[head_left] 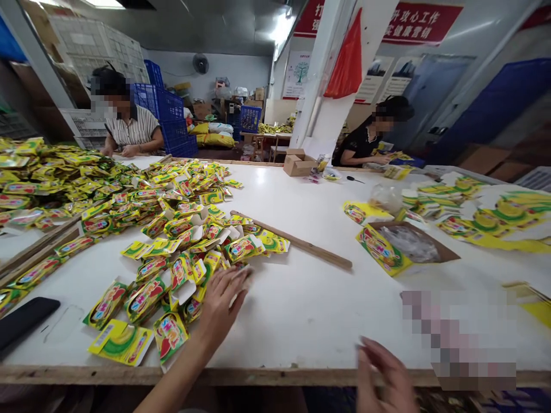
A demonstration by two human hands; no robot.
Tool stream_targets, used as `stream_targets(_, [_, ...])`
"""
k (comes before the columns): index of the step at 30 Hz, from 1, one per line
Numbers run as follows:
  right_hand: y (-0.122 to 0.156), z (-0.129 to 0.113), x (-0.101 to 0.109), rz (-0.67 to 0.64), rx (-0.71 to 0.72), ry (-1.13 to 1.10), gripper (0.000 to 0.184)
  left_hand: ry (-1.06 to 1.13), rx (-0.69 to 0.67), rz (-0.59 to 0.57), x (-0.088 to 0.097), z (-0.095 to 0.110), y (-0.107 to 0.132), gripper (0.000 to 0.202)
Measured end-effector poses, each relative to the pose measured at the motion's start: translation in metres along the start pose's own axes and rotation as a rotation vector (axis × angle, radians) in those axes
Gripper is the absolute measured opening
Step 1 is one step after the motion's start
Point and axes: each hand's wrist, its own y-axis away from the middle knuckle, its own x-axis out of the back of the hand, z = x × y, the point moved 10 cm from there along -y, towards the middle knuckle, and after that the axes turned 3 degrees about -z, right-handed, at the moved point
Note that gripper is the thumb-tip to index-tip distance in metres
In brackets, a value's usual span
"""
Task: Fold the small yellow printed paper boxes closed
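My left hand [224, 298] reaches over the right edge of a heap of small yellow-and-green printed cartons [144, 298]. Its fingers are stretched forward, with the thumb apart; what lies under the fingertips is partly hidden. Several of these cartons have raised end flaps showing white card. Close to the table's front edge, my right hand [383, 373] is held with thumb and forefinger apart, slightly blurred, and no object shows in it. Beyond the left hand, a wooden stick [297, 241] lies slantwise on the white table [297, 321].
A larger yellow display box [385, 249] holding clear plastic stands to the right. Flat printed card sheets [508, 212] lie beyond it. A black phone-like object [28, 324] rests at left. Wooden strips [47, 244] cross the left side. Two people sit across the table.
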Motion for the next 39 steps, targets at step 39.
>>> stream_targets(39, [0.047,-0.062,-0.180,-0.726,-0.048,-0.534,0.023,0.836,0.578,-0.134,-0.050,-0.032,0.080,0.023])
